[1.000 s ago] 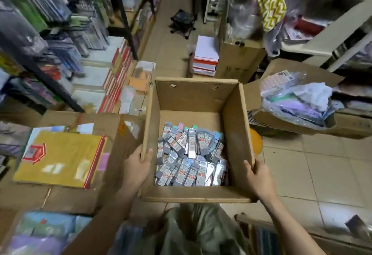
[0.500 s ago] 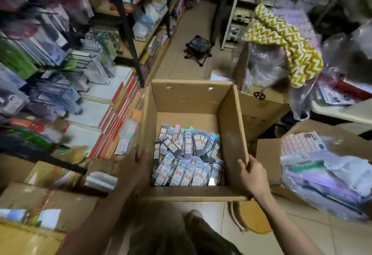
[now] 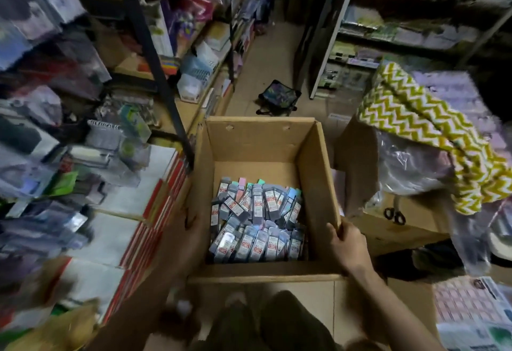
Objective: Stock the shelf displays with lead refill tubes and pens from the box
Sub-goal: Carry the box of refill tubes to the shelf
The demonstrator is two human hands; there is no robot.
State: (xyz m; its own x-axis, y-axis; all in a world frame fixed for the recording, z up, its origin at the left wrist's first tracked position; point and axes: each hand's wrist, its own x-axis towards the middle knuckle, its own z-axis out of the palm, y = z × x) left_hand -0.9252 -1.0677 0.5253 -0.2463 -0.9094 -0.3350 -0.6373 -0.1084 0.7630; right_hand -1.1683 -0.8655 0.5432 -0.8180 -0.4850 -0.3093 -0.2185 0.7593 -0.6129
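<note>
Box (image 3: 260, 140) further down aisle, fingers (image 3: 333, 233) on rim.

left hand (image 3: 191, 228): grip curled, blurred | right hand (image 3: 349, 248): grip curled, arm extended

brown box (image 3: 260, 140), grey tubes (image 3: 256, 223) (red labels), yellow-white zigzag cloth (image 3: 410, 118).
</note>
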